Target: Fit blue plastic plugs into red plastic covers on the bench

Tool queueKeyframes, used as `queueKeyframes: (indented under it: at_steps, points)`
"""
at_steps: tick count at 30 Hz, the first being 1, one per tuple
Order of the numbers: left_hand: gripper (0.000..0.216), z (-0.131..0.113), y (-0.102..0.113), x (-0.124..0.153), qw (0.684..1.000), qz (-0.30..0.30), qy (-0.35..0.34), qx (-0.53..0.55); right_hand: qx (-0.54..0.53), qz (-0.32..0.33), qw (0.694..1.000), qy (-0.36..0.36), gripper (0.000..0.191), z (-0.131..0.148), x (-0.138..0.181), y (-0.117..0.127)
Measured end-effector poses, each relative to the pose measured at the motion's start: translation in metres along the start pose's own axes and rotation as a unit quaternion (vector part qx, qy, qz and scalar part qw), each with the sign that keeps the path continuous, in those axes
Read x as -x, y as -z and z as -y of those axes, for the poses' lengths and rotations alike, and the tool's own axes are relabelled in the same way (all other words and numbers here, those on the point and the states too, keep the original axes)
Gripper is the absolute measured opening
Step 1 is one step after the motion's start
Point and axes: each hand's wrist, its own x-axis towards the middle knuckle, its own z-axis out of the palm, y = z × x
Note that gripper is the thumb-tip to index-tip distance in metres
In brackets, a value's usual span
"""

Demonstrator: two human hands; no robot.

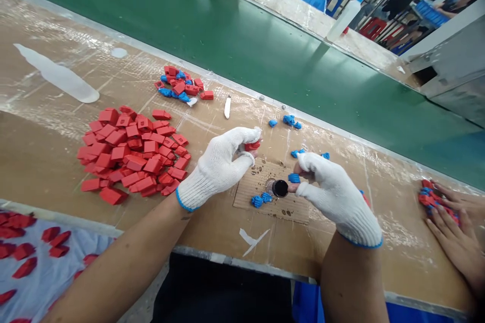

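White knit gloves cover both my hands. Between the thumb and fingers of my left hand (223, 157) is a small red plastic piece (252, 146), mostly hidden by the glove. My right hand (329, 189) pinches a small blue plastic piece (294, 178) at its fingertips. Just below those fingertips stands a small dark round cup (280, 189), on a cardboard sheet (246, 194) spotted with dark drops. Beside the cup, to its left, lie blue pieces (257, 201). More blue pieces (290, 120) are scattered past my hands.
Left on the table lies a large heap of red pieces (132, 151); behind it is a mixed red and blue pile (180, 85). A green conveyor belt (212, 25) runs beyond. At right, another person's hands (456, 232) cover red and blue pieces. A white bottle (344, 20) stands across the belt.
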Motion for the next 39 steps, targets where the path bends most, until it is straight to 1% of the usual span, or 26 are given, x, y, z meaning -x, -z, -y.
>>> queueKeyframes:
  at_steps: [3, 6, 9, 10, 12, 14, 16, 18, 20, 22, 25, 30, 32, 36, 39]
  points:
    - [0.028, -0.007, -0.002, 0.002, 0.998, 0.016, 0.015, 0.059, -0.087, -0.071, 0.994, 0.002, 0.022, 0.003, 0.011, 0.007]
    - [0.025, -0.016, -0.004, 0.004, 0.985, 0.023, 0.049, 0.166, -0.136, -0.151, 0.979, 0.016, 0.022, 0.007, 0.017, 0.009]
    - [0.032, -0.022, -0.004, 0.005, 0.972, 0.032, 0.056, 0.224, -0.176, -0.249, 0.952, 0.019, 0.023, 0.010, 0.016, -0.002]
    - [0.034, -0.023, -0.004, 0.005, 0.970, 0.035, 0.057, 0.234, -0.191, -0.273, 0.943, 0.023, 0.022, 0.011, 0.015, -0.007]
    - [0.040, -0.025, -0.004, 0.005, 0.963, 0.042, 0.071, 0.258, -0.211, -0.298, 0.931, 0.030, 0.018, 0.013, 0.012, -0.018]
    - [0.050, -0.027, -0.007, 0.007, 0.951, 0.049, 0.096, 0.290, -0.222, -0.299, 0.927, 0.043, 0.014, 0.015, 0.009, -0.027]
    - [0.058, -0.028, -0.011, 0.009, 0.939, 0.061, 0.117, 0.318, -0.231, -0.293, 0.925, 0.070, 0.014, 0.018, 0.007, -0.033]
    - [0.059, -0.030, -0.017, 0.011, 0.931, 0.072, 0.122, 0.336, -0.238, -0.286, 0.922, 0.105, 0.013, 0.021, 0.005, -0.036]
    - [0.054, -0.030, -0.022, 0.015, 0.929, 0.084, 0.118, 0.341, -0.245, -0.277, 0.920, 0.128, 0.012, 0.025, 0.003, -0.037]
    - [0.051, -0.029, -0.025, 0.018, 0.932, 0.085, 0.125, 0.331, -0.251, -0.265, 0.922, 0.129, 0.011, 0.027, 0.001, -0.038]
    - [0.054, -0.027, -0.025, 0.021, 0.939, 0.076, 0.138, 0.306, -0.259, -0.256, 0.924, 0.120, 0.012, 0.029, -0.001, -0.039]
    - [0.049, -0.026, -0.022, 0.023, 0.947, 0.061, 0.108, 0.297, -0.247, -0.261, 0.925, 0.128, 0.010, 0.027, -0.002, -0.039]
    - [0.048, -0.024, -0.021, 0.024, 0.946, 0.062, 0.108, 0.299, -0.243, -0.260, 0.926, 0.127, 0.010, 0.027, -0.001, -0.039]
    - [0.052, -0.019, -0.022, 0.026, 0.939, 0.100, 0.125, 0.304, -0.252, -0.263, 0.923, 0.126, 0.008, 0.028, -0.001, -0.040]
    - [0.053, -0.015, -0.021, 0.027, 0.935, 0.132, 0.118, 0.307, -0.259, -0.279, 0.917, 0.119, 0.008, 0.031, -0.003, -0.041]
